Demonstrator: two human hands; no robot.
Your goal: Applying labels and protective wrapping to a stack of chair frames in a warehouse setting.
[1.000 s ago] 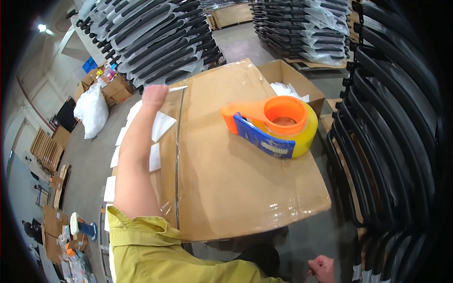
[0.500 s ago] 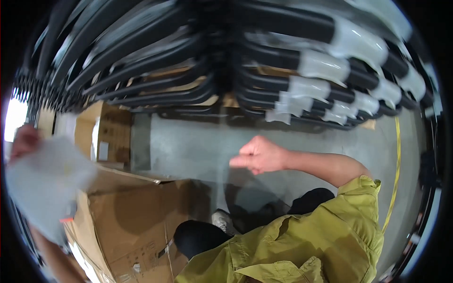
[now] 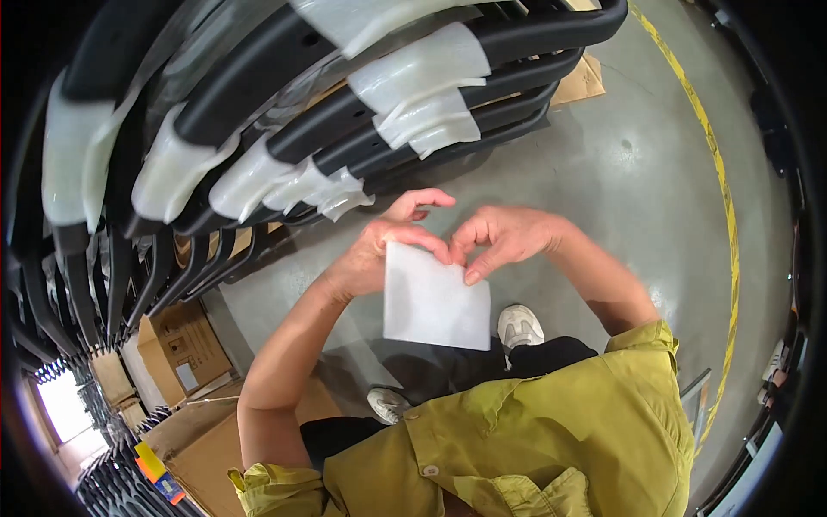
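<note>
In front of my body hangs a small square white foam sheet. My left hand holds it at the upper left, its thumb along the top edge and other fingers stretched beyond. My right hand pinches the same top edge, its fingertips meeting the left thumb. Ahead and to the left are stacked black curved tubular frames. Several of their bars carry white foam wraps, the nearest of them just beyond my left hand.
A large brown carton stands at the lower left, with another open carton behind it. More black frames fill the far lower left. A yellow tape line runs along the grey floor on the right.
My left hand has come from the far left to the middle with the foam sheet. My right hand now grips its top edge too. The view has turned right.
</note>
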